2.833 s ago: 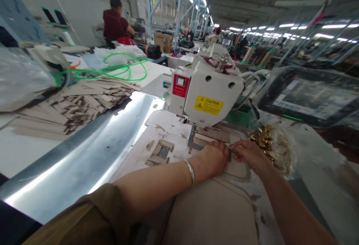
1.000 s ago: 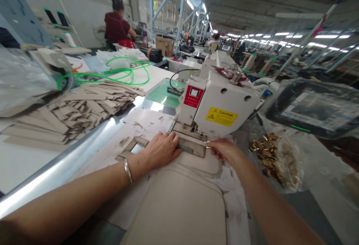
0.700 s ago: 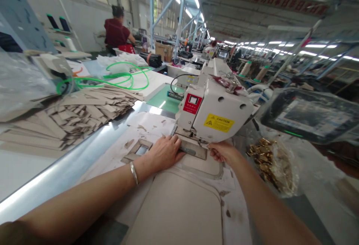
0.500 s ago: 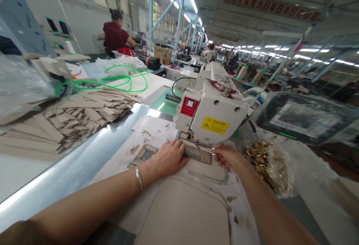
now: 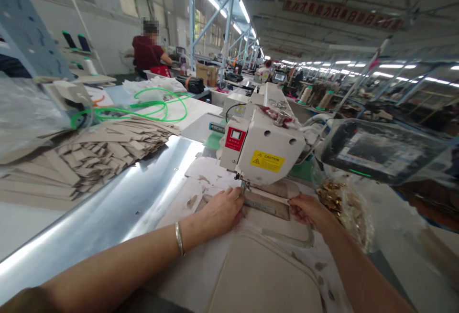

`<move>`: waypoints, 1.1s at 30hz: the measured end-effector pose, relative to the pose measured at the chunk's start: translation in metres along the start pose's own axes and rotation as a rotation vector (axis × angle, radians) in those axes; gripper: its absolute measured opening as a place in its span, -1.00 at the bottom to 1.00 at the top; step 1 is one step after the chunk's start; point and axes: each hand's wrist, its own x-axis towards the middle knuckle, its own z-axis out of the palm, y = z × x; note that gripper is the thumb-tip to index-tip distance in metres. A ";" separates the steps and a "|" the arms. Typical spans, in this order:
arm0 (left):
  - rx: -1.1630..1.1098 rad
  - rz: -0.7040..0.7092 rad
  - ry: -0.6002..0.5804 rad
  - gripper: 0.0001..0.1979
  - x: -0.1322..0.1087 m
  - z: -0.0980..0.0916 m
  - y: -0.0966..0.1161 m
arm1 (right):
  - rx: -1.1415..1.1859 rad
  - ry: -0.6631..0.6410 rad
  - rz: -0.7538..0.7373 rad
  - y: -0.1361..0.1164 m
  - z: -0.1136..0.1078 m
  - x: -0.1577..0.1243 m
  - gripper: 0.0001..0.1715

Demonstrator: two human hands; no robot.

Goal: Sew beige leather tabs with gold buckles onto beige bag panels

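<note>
A narrow beige strip (image 5: 267, 195) runs between my hands, just below the needle area of a white sewing machine (image 5: 265, 148). My left hand (image 5: 223, 211) is closed at the strip's left end, close to the needle; its fingertips are partly hidden. At the right end, my right hand (image 5: 307, 209) pinches the strip between thumb and curled fingers. A flat rectangular clamp frame (image 5: 268, 207) lies just in front of the strip. The frame rests on a white template sheet (image 5: 190, 203) with brown scraps. Nearest me is a large beige panel (image 5: 267, 275) with rounded corners and a stitched edge.
Many beige strips (image 5: 107, 150) are heaped on the left, beside a shiny metal plate (image 5: 143, 198) and a green hose (image 5: 165, 107). Gold metal fittings (image 5: 333, 198) in a clear bag lie right, below a wrapped control screen (image 5: 380, 148). A co-worker (image 5: 148, 52) sits beyond.
The template, clamp frame and beige panel have shifted right relative to the machine. Both my hands have moved right and slightly nearer with them, staying at the strip's ends.
</note>
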 end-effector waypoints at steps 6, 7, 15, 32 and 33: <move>-0.037 -0.005 0.011 -0.74 0.002 -0.006 0.014 | 0.042 0.033 -0.046 0.013 -0.008 0.005 -0.87; -0.040 0.005 0.013 -0.76 0.002 -0.008 0.017 | 0.040 0.035 -0.059 0.014 -0.008 0.006 -0.87; -0.184 0.248 -0.086 -0.70 -0.012 -0.016 0.052 | 0.023 0.066 -0.107 0.015 -0.008 0.001 -0.92; -0.097 0.275 -0.324 -0.65 0.009 -0.020 0.073 | -0.234 0.431 -0.445 0.052 -0.052 -0.054 -0.90; -0.119 0.286 -0.329 -0.71 0.007 -0.021 0.074 | -0.225 0.444 -0.406 0.062 -0.066 -0.068 -0.88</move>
